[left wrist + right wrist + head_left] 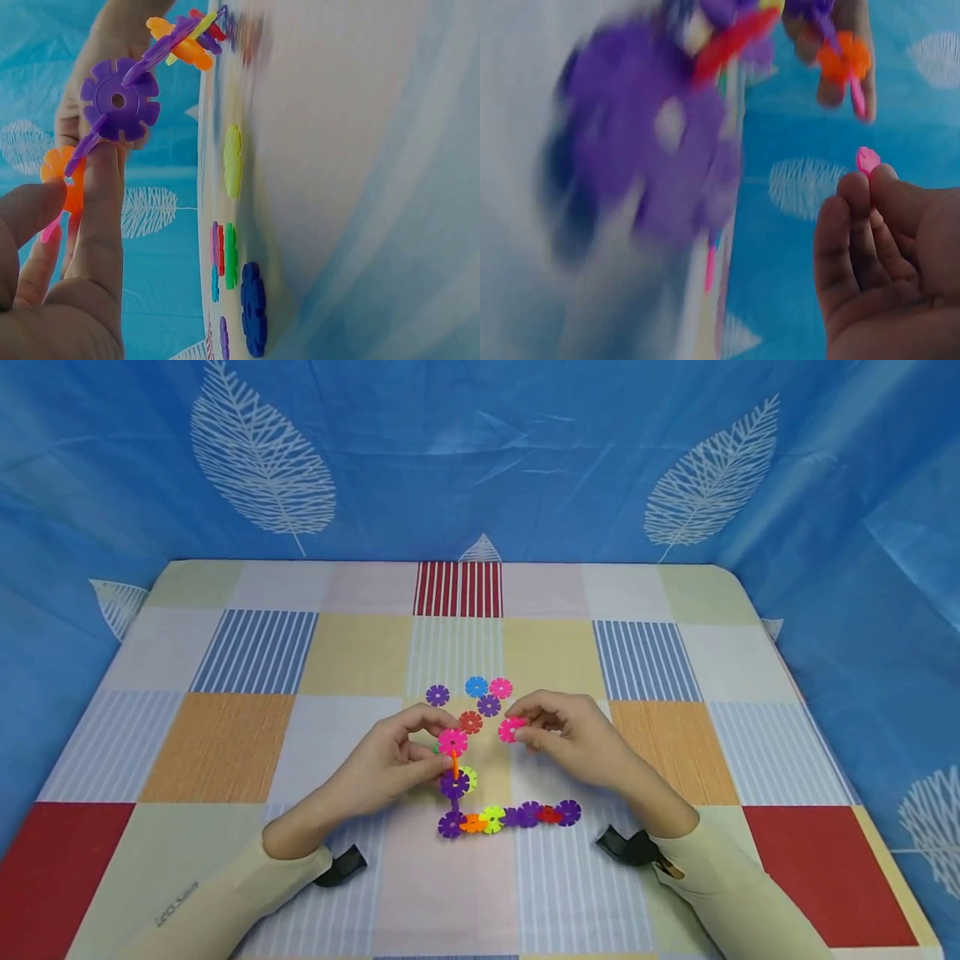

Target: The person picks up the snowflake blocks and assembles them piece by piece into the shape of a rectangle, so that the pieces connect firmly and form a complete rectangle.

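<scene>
My left hand (390, 756) pinches a chain of joined plastic flower-shaped discs by its orange disc (73, 191), between thumb and fingers. A pink disc (452, 742) forms the chain's upper end. Below the orange piece come purple discs (454, 785), then the chain bends into a row of orange, yellow, purple and red pieces (529, 814) running right. Thumb and fingertips of my right hand (577, 735) grip a separate pink disc (510, 730), which is apart from the chain. In the right wrist view, the chain's near purple disc (652, 135) is blurred.
Loose discs lie on the patchwork cloth beyond the hands: blue (476, 687), pink (501, 687), two purple (438, 695) and red (471, 722). A yellow disc (233, 161), a green one (230, 255) and a dark blue one (253, 309) lie near the left hand. Blue curtains (480, 452) surround the table.
</scene>
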The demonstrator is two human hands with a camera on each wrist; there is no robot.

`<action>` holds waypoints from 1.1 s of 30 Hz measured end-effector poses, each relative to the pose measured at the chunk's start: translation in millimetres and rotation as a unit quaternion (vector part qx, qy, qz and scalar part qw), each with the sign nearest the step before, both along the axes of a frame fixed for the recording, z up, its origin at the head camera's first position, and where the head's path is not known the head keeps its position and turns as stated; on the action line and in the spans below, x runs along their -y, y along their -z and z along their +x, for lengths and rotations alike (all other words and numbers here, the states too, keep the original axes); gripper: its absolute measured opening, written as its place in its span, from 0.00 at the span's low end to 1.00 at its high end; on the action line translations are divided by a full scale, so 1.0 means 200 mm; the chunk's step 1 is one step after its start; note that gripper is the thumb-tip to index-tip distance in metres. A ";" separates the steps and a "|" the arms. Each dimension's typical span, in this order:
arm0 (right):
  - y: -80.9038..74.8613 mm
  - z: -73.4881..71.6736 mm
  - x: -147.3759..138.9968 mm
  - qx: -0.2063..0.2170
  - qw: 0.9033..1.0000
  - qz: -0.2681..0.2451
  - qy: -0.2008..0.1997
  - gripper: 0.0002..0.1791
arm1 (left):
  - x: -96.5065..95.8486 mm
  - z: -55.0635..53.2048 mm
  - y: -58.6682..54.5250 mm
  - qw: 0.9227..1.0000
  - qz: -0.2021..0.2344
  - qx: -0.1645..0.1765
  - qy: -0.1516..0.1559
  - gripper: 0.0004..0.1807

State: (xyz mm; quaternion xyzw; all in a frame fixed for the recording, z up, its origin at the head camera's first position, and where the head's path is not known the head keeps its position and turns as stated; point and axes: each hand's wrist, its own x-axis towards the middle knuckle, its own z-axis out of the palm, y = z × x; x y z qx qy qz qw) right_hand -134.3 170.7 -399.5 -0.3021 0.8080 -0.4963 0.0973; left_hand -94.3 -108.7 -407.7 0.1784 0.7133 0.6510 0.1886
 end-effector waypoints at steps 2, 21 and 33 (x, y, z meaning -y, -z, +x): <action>-0.01 0.03 0.03 -0.014 1.000 -0.021 -0.003 0.09 | 0.00 0.00 0.00 1.000 0.007 0.000 0.001 0.20; 0.02 0.09 0.13 -0.279 0.954 -0.099 -0.040 0.05 | -0.02 0.03 -0.02 0.996 0.014 -0.087 0.004 0.20; 0.02 0.09 0.16 -0.339 0.923 -0.168 -0.076 0.09 | -0.03 0.04 -0.02 0.980 0.046 -0.195 0.003 0.20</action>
